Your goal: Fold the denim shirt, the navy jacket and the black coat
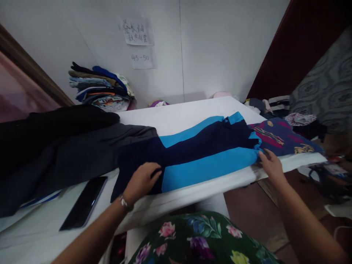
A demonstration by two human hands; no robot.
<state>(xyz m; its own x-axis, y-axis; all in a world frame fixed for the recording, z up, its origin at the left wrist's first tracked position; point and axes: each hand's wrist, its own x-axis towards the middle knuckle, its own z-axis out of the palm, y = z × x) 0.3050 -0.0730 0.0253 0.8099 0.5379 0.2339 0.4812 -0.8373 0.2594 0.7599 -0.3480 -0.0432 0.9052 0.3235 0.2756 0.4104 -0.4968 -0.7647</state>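
A navy and bright blue jacket (198, 146) lies stretched lengthwise across the table in front of me, with long blue panels along both sides. My left hand (143, 179) rests on its dark left part, fingers curled onto the cloth; the fingertips are partly hidden. At the other end, my right hand (271, 165) pinches the blue edge near the table's front. Beneath that end, a purple patterned cloth (280, 137) sticks out to the right. Dark grey and black garments (90, 146) lie against the jacket's left end.
A phone (84, 203) lies at the front left of the white table (189, 113). Folded clothes (100, 90) are stacked at the back left. Handwritten papers (139, 33) hang on the wall. More clothes (277, 106) lie beyond the right end, and the floor (253, 209) shows below.
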